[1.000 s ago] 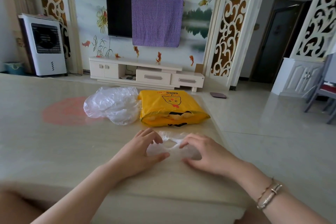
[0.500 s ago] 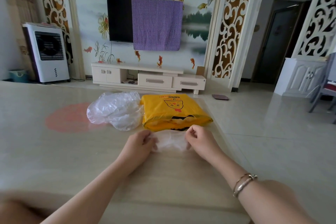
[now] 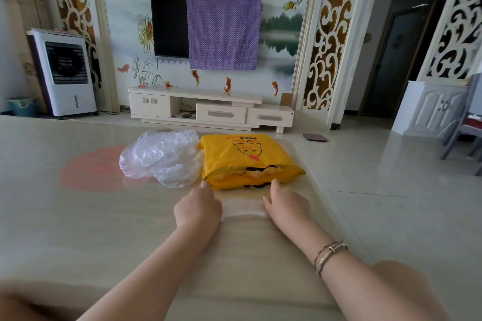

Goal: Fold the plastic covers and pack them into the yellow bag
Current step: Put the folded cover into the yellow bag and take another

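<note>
Your left hand (image 3: pixel 197 210) & right hand (image 3: pixel 287 202) grip the ends of one plastic cover (image 3: pixel 242 208), flat on the table (image 3: pixel 78 216), just in front of the yellow bag (image 3: pixel 247 157). Keep the fold tight, press air out, then slide it into the bag's near opening. The loose covers (image 3: pixel 163 157) sit left of the bag, prob. next.

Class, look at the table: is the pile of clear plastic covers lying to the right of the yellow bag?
No, the clear plastic covers lie left of the yellow bag.
</note>
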